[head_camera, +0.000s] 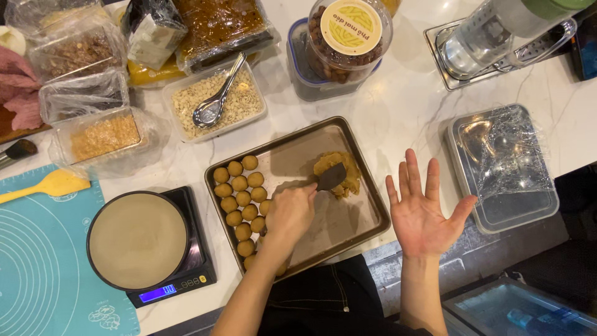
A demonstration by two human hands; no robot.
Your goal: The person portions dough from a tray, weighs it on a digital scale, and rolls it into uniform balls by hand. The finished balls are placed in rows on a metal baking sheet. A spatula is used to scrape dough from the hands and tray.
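My left hand is closed round the handle of a dark spatula. Its blade presses into a lump of tan dough lying in a metal baking tray. Several small dough balls stand in rows along the tray's left side. My right hand hovers to the right of the tray over the counter edge, palm up, fingers spread, holding nothing.
A round bowl sits on a black digital scale, left of the tray. A teal mat and yellow spatula lie far left. Behind are tubs of ingredients, one with a spoon. A film-covered steel tray stands right.
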